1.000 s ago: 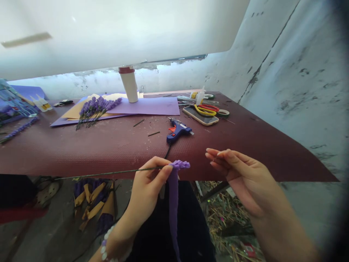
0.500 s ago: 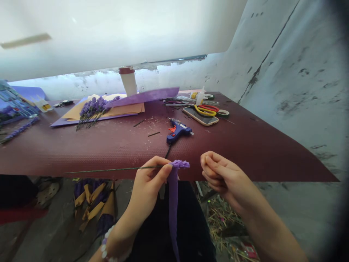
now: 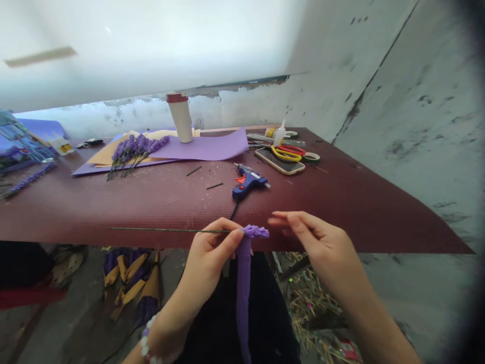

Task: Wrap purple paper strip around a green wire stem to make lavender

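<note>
My left hand (image 3: 210, 253) pinches a thin green wire stem (image 3: 159, 230) that runs out to the left, level with the table's front edge. At the stem's tip sits a small purple fringed flower head (image 3: 256, 232), and a long purple foam strip (image 3: 243, 293) hangs down from it over my lap. My right hand (image 3: 316, 242) is just to the right of the flower head, its fingers stretched towards it with the tips almost touching; it holds nothing.
A dark red table (image 3: 341, 202) carries a blue glue gun (image 3: 247, 181), a phone (image 3: 284, 162) with yellow and red scissors (image 3: 286, 151), tape rolls (image 3: 311, 156), a white cup (image 3: 180, 117), purple and tan sheets (image 3: 204, 146) and finished purple sprigs (image 3: 131, 149). Bouquets lie on the floor (image 3: 132, 283).
My right hand went from open to curled, then stretched its fingers left to the flower head. The purple sheet on the table lifted up and settled flat again.
</note>
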`<state>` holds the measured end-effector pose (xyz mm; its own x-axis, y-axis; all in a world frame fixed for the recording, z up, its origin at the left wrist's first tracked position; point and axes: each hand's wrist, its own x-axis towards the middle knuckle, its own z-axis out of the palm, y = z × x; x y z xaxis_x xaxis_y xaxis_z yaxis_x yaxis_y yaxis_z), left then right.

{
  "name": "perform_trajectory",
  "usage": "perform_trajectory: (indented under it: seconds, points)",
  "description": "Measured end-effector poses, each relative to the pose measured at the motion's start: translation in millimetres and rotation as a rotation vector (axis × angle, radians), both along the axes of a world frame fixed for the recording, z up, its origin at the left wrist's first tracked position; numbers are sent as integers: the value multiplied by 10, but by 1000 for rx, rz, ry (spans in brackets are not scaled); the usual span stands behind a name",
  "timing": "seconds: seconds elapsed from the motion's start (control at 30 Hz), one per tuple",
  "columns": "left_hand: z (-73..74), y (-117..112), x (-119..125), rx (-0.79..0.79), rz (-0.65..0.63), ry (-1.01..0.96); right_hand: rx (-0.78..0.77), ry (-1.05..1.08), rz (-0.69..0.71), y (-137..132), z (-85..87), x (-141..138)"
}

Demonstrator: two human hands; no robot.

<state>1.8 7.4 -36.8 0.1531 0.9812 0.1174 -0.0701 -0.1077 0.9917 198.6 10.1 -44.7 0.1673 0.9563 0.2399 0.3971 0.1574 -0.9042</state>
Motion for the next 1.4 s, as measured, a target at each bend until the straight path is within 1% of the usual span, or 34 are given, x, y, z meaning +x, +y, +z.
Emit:
perform_trajectory:
  seconds: [0.1,0.13,0.2,0.23,0.3,0.4,0.5,0.6,0.73,0.9,1.03,1.1,1.2,1.3,1.4]
  points:
    - [72,-26,30,5,-53,52,91,35,102,-57,79,-62]
    - [96,-35,41,18,-69,75,81,68,154,-81,115,-80]
    - [133,-48,62,51,-94,114,-16,153,302,-131,197,-108]
    - [145,-52,69,68,-103,129,-20,161,343,-155,237,-116]
    - [157,-55,77,99,-109,167,-38,52,368,-195,308,-121]
    - [157,-57,83,157,-104,234,-36,-72,345,-228,362,-110]
    - [144,-68,97,184,-105,252,-6,-117,299,-241,358,-98]
    - [124,-92,112,118,-99,220,24,-151,261,-253,330,-97]
    - [124,-113,107,-4,-165,118,74,-180,194,-274,293,-96]
    - [154,-75,94,-43,-215,116,121,-218,147,-291,247,-127]
    - [125,-48,102,-100,-253,43,182,-233,104,-311,221,-185]
    - [118,-50,105,-149,-251,-13,227,-249,87,-320,215,-211]
    - [143,-69,100,-206,-240,-85,335,-291,85,-321,207,-237]
    - [170,-93,88,-218,-234,-134,423,-345,96,-311,189,-250]
    - [160,-110,78,-185,-216,-154,474,-379,117,-309,168,-256]
